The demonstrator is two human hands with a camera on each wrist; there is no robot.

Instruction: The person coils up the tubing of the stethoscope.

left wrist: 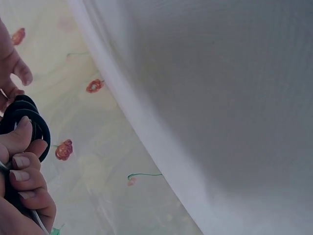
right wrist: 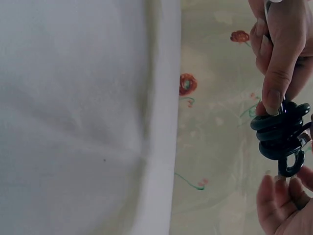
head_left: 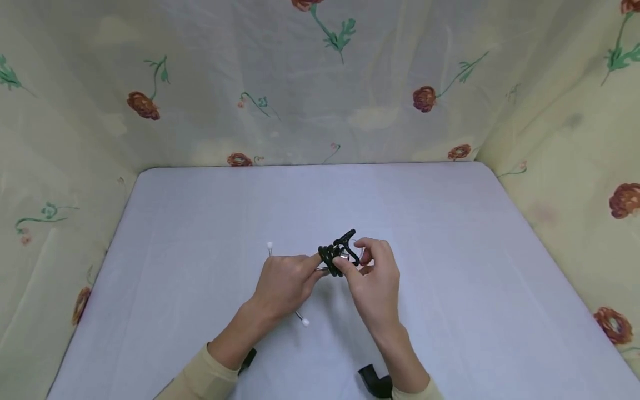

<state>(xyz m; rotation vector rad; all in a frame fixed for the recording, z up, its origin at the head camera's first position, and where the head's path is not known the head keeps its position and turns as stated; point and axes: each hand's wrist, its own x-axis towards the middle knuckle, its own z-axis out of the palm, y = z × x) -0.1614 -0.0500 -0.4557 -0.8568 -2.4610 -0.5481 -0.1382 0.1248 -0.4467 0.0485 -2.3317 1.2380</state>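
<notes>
A stethoscope, its black tubing (head_left: 330, 261) wound into a tight coil, is held between both hands over the table. My left hand (head_left: 285, 280) grips its metal ear tubes. One white ear tip (head_left: 270, 245) sticks out beyond that hand and another ear tip (head_left: 305, 322) shows below it. My right hand (head_left: 375, 275) pinches the coil's far end, by a loop of tubing and a shiny metal part. In the right wrist view the coil (right wrist: 279, 132) sits between the left thumb and the right fingertips. The left wrist view catches only part of the coil (left wrist: 41, 129).
A bent black tube-like piece (head_left: 375, 382) lies near the front edge beside the right forearm. Another black object (head_left: 248, 360) is mostly hidden by the left sleeve. White cloth covers the table (head_left: 200, 211), with flower-patterned curtains (head_left: 370, 111) around it.
</notes>
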